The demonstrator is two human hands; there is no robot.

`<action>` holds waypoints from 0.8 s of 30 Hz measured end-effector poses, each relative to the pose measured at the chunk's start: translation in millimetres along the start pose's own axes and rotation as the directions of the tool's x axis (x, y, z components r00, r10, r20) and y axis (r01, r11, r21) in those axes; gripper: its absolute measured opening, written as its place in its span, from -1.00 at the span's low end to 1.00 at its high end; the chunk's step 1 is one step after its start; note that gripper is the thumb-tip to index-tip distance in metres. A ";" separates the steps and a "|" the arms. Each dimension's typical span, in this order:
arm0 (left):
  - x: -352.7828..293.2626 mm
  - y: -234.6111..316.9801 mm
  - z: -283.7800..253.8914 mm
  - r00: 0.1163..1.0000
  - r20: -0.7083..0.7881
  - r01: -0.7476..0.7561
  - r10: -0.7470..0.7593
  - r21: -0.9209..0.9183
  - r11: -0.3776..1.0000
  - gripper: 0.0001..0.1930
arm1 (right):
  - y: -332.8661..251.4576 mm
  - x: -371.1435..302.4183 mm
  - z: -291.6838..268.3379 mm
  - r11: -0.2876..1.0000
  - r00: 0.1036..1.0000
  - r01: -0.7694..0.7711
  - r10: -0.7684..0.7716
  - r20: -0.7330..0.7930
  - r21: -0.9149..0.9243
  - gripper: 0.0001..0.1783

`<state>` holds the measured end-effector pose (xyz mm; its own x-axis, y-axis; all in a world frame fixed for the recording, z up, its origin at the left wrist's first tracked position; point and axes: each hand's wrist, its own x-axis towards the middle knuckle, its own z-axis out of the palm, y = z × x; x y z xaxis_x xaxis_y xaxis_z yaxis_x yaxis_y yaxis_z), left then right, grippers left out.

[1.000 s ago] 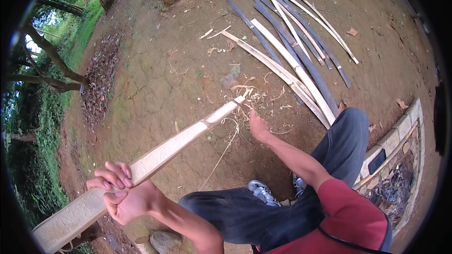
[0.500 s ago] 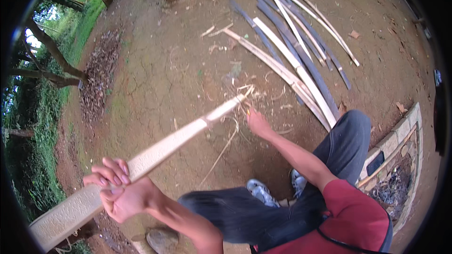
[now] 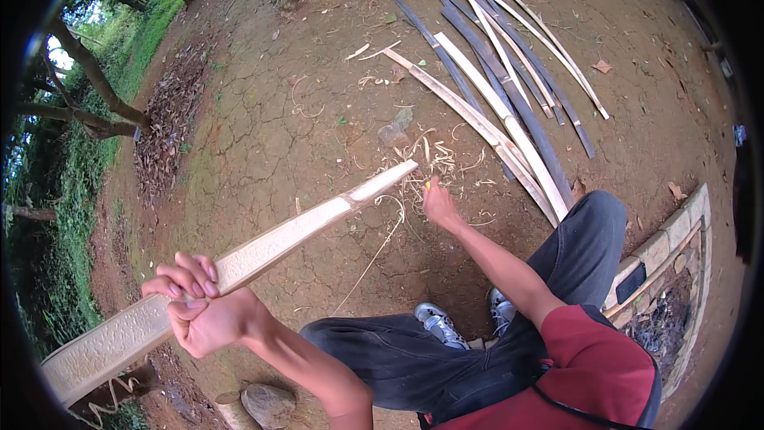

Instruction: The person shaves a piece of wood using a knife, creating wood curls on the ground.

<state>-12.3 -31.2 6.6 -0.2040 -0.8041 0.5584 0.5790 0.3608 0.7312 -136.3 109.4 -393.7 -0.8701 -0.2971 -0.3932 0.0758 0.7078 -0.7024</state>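
A long split bamboo strip (image 3: 274, 245), pale on its upper face, slants from the lower left up to the middle of the view. My left hand (image 3: 203, 314) is closed around its wide lower part, thumb and fingers gripping the edges. Just right of the strip's narrow far tip, my right hand (image 3: 440, 204) is closed on a small tool with a yellow part (image 3: 427, 185); the fist hides most of it, and its blade or end cannot be made out. Thin curled shavings (image 3: 442, 161) lie on the ground around the tip.
Several pale and dark bamboo strips (image 3: 509, 115) lie in a loose fan at the upper right. A stone-edged pit (image 3: 676, 231) holds a dark flat object (image 3: 631, 283) on its rim. Near my left elbow sits a rock (image 3: 267, 406). Tree trunks (image 3: 91, 72) stand at the left.
My right hand has shifted slightly right and down, away from the strip's tip. A sliver that stood at the tip no longer shows there. The left hand keeps its grip.
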 end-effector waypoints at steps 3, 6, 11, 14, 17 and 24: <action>1.6 -3.6 -0.8 0.998 0.054 0.014 -0.015 0.006 1.000 -0.87 | -5.3 4.1 -21.3 0.998 0.997 -0.006 0.001 0.080 0.063 -0.66; 16.1 1.6 -14.7 0.947 0.310 0.103 -0.084 -0.047 0.994 -0.75 | -14.6 20.1 -59.6 0.998 0.994 0.069 -0.069 0.081 0.004 -0.67; 28.9 15.3 -12.4 0.924 0.256 0.285 -0.285 0.037 0.958 -0.49 | -73.5 14.3 -142.0 0.970 0.975 0.186 -0.162 0.153 -0.155 -0.64; 35.5 10.5 -7.1 0.905 0.209 0.395 -0.371 -0.090 0.914 -0.39 | -91.6 -1.3 -191.8 0.939 0.939 0.317 -0.293 0.178 -0.129 -0.64; 60.0 -7.6 -27.1 0.912 0.302 0.342 -0.279 -0.182 0.922 -0.46 | -96.0 -19.6 -221.7 0.887 0.882 0.462 -0.456 0.117 -0.023 -0.66; 81.7 26.2 40.4 0.889 0.418 0.273 -0.187 -0.157 0.949 -0.71 | -106.3 -62.7 -243.5 0.774 0.794 0.603 -0.606 -0.046 0.192 -0.71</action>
<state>-45.7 -68.4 87.2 -0.6192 -0.5850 0.5238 0.6180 0.0484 0.7847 -208.4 208.9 -149.9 -0.7591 -0.6355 0.1412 -0.3721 0.2456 -0.8951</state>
